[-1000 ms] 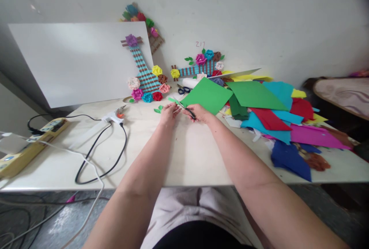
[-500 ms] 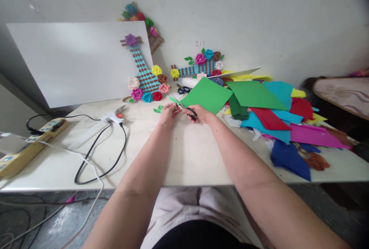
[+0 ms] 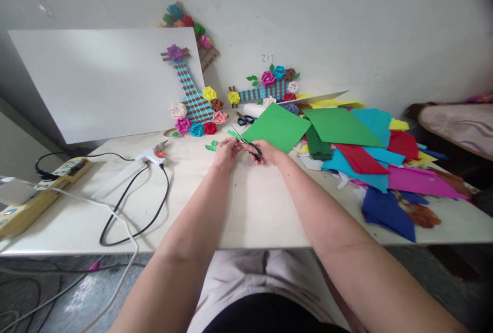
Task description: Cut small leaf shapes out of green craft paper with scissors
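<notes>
My right hand [image 3: 267,151] is closed on black-handled scissors [image 3: 248,146] whose blades point up and left. My left hand [image 3: 226,151] pinches a small green paper piece [image 3: 232,133] against the blades, fingers pressed together. Both hands hover just above the white table [image 3: 246,209], near its far middle. Two small green cut leaf shapes [image 3: 211,146] lie on the table just left of my left hand. A large green paper sheet [image 3: 277,126] lies right behind my hands.
A pile of coloured paper sheets [image 3: 370,163] covers the right of the table. A glue gun [image 3: 152,155] with black cable [image 3: 131,209] and a power strip [image 3: 42,189] lie left. Paper-flower crafts [image 3: 194,109] and a white board [image 3: 103,81] lean on the wall. Second scissors [image 3: 245,120] lie behind.
The scissors and my hands shifted only slightly; the blades worked on the small green piece. Nothing else moved.
</notes>
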The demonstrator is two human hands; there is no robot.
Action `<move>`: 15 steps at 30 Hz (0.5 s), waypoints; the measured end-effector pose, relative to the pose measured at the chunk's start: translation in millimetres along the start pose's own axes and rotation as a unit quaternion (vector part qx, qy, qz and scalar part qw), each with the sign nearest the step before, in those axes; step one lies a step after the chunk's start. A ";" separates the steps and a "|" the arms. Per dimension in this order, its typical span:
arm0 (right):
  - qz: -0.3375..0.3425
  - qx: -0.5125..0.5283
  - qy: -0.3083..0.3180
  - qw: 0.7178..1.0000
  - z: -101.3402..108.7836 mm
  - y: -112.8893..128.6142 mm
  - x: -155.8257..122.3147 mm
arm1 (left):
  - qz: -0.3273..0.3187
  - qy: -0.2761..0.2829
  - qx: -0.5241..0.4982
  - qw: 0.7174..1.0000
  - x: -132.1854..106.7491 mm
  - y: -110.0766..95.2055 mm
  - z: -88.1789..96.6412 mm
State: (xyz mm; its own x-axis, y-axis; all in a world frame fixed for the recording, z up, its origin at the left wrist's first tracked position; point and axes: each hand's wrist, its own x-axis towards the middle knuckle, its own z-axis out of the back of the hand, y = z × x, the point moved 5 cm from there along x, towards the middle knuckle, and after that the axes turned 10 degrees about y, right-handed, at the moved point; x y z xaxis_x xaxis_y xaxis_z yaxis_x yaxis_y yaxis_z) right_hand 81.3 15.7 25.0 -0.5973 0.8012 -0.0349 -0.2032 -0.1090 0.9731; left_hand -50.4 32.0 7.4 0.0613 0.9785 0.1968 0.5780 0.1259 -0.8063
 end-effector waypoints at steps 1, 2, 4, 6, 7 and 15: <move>0.001 0.001 0.000 1.000 -0.1 0.3 0.1 | 0.001 -0.003 0.001 1.000 0.0 0.0 0.3; 0.002 0.000 -0.001 1.000 -0.1 0.6 0.2 | 0.000 -0.006 0.001 1.000 -0.1 -0.3 0.6; 0.003 -0.002 -0.001 1.000 0.2 0.8 0.5 | -0.001 -0.007 0.002 1.000 -0.3 -1.1 0.5; 0.001 -0.006 -0.001 1.000 0.6 0.3 1.0 | 0.000 -0.009 0.004 1.000 -1.2 -2.3 -0.2; 0.001 -0.006 -0.001 1.000 0.9 -0.2 1.3 | 0.002 -0.010 0.007 1.000 -1.8 -3.0 -0.7; 0.002 -0.008 -0.001 1.000 2.3 -2.5 3.6 | 0.007 -0.014 0.026 1.000 -4.7 -6.5 -2.3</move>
State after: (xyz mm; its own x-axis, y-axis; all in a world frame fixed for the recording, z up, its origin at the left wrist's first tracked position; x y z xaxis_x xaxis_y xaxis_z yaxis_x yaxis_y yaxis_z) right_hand 81.5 20.2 23.0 -0.5965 0.8020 -0.0312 -0.2139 -0.1214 0.9693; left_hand -52.5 26.2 13.0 0.0455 0.9845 0.1692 0.5335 0.1192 -0.8373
